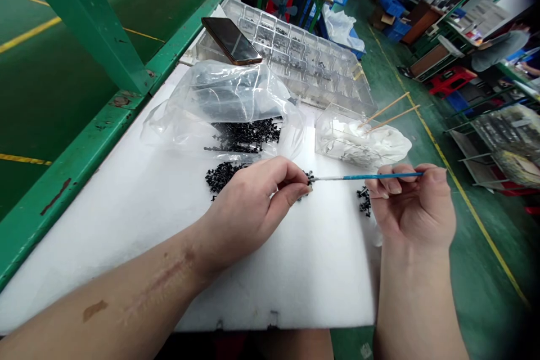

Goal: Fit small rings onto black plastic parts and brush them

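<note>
My left hand (257,202) pinches a small dark part (310,178) between thumb and forefinger, above the white foam board (270,281). In my right hand (413,202), palm up and fingers closed, is a thin blue stick (358,176) with a pale front section. Its tip meets the small part at my left fingertips. Behind my left hand lies a pile of small black parts (221,177), and more black parts (248,134) fill the mouth of a clear plastic bag (240,87). A smaller cluster of black parts (364,201) lies left of my right hand.
A clear box (333,138) holds white cloth and two wooden sticks (390,109). Behind the bag stands a compartment tray (295,56) with a phone (232,39) on its left end. A green metal frame (126,107) borders the left side. A person's grey sleeve (500,50) shows far right.
</note>
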Action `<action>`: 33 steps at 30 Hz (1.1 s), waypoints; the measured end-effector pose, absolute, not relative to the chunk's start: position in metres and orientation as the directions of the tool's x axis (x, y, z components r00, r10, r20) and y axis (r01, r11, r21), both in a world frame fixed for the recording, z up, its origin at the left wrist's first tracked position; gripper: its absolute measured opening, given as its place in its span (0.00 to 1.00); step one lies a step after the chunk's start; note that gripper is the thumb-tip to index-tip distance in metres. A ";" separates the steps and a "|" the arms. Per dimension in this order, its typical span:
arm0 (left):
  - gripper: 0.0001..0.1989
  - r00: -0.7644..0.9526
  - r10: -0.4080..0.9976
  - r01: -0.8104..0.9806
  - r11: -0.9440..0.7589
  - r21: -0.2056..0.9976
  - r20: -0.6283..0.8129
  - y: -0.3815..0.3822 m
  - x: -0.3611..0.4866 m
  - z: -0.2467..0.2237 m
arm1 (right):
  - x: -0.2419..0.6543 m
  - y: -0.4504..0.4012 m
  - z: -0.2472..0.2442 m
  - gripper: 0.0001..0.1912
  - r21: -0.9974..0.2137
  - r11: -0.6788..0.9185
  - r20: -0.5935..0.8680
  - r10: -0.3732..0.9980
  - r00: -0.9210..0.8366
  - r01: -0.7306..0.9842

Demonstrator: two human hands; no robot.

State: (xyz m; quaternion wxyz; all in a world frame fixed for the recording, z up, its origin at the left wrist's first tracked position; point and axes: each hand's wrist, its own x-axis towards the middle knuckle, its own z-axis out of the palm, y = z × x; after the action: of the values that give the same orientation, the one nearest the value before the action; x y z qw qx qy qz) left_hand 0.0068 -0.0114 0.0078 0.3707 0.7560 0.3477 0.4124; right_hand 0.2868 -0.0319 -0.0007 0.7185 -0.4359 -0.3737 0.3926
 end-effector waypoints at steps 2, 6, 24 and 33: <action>0.06 0.417 0.831 0.226 -0.486 0.844 0.367 -0.012 0.007 0.007 | 0.286 -0.032 -0.001 0.16 -0.921 0.307 0.185 0.886 0.425 -0.239; 0.05 0.421 0.828 0.229 -0.493 0.839 0.371 -0.013 0.006 0.007 | 0.288 -0.032 -0.001 0.18 -0.914 0.314 0.169 0.870 0.464 -0.257; 0.09 0.456 0.826 0.283 -0.488 0.826 0.332 -0.007 0.004 -0.001 | 0.368 -0.009 -0.037 0.27 -0.973 0.229 0.118 0.374 0.920 0.032; 0.07 0.430 0.837 0.275 -0.478 0.834 0.338 -0.005 0.004 -0.001 | 0.317 -0.026 -0.015 0.10 -0.776 0.165 0.613 0.425 0.665 0.609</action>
State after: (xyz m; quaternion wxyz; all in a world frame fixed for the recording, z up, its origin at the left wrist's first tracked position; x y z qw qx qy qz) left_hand 0.0038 -0.0049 -0.0015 0.3593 0.7655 0.3633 0.3911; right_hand 0.3167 -0.0261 -0.0148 0.6482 -0.6423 -0.4028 -0.0710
